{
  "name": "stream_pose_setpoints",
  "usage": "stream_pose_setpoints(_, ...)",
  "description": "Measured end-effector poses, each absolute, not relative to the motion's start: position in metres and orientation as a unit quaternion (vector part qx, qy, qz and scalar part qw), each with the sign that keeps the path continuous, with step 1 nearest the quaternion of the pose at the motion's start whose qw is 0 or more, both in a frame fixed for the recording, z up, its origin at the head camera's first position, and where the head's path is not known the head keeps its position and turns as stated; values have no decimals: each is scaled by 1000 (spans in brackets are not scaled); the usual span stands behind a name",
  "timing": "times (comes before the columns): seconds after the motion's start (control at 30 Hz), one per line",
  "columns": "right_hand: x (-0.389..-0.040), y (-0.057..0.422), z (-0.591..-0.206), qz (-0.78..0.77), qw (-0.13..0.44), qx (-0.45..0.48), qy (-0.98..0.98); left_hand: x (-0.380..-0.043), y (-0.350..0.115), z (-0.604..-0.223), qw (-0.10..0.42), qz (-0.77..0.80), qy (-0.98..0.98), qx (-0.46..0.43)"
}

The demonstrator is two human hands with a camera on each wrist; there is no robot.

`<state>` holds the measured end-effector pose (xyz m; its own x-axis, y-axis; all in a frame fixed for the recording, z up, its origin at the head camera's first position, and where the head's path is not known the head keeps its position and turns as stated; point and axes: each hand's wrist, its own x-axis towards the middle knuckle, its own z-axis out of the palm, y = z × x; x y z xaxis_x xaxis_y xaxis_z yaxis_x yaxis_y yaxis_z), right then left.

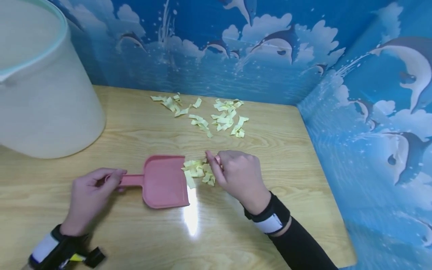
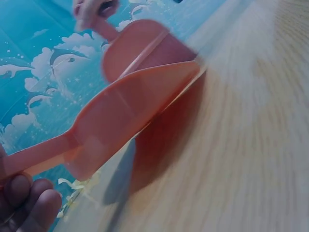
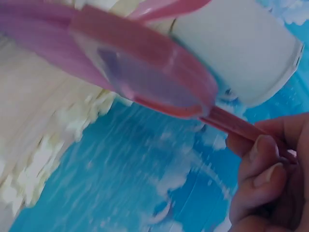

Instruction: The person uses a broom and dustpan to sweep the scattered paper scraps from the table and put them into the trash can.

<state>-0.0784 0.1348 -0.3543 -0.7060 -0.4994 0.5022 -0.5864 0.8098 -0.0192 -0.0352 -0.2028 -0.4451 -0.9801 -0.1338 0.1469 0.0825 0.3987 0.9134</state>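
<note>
My left hand (image 1: 93, 198) grips the handle of a pink dustpan (image 1: 165, 182), whose straight front edge faces right on the wooden table. Pale yellow paper scraps (image 1: 194, 168) lie at that edge, a few touching it. To their right, my right hand (image 1: 241, 176) holds a pink hand brush by its handle; the hand hides most of the brush in the head view. The left wrist view shows the brush (image 2: 147, 43) above and behind the dustpan (image 2: 111, 113). In the right wrist view the brush (image 3: 149, 53) is blurred, its bristles toward the upper left.
More paper scraps (image 1: 224, 116) lie scattered at the back of the table (image 1: 270, 127). A large whitish bin (image 1: 50, 97) stands at the back left. Blue dolphin-print cloth (image 1: 202, 30) covers the walls behind and to the right.
</note>
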Motion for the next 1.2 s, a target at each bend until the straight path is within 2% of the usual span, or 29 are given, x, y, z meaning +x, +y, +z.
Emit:
stream_pose_setpoints(0.2,-72,108,-348,148,242,344,-895,-36,-194,-453,68,-568,-820,25)
stream_pose_setpoints(0.3,-71,108,-339,159,264,350,-884,-35,-192,-457,58,-565,-822,29)
stream_pose_setpoints(0.43,-75,125,-327,160,299,335,-879,-34,-191,-461,58,-570,-819,28)
stream_pose_setpoints(0.6,-90,173,-317,121,316,267,-902,-33,-192,-461,61,-572,-817,28)
stream_pose_setpoints(0.7,-97,202,-319,72,301,224,-924,-32,-192,-460,57,-569,-820,27)
stream_pose_setpoints(0.87,-99,225,-337,11,241,197,-950,-32,-187,-456,48,-573,-818,29)
stream_pose_setpoints(1.0,-95,214,-352,12,225,214,-951,-33,-180,-456,36,-578,-815,24)
stream_pose_setpoints(1.2,-79,164,-363,70,252,304,-916,-33,-172,-463,20,-586,-810,21)
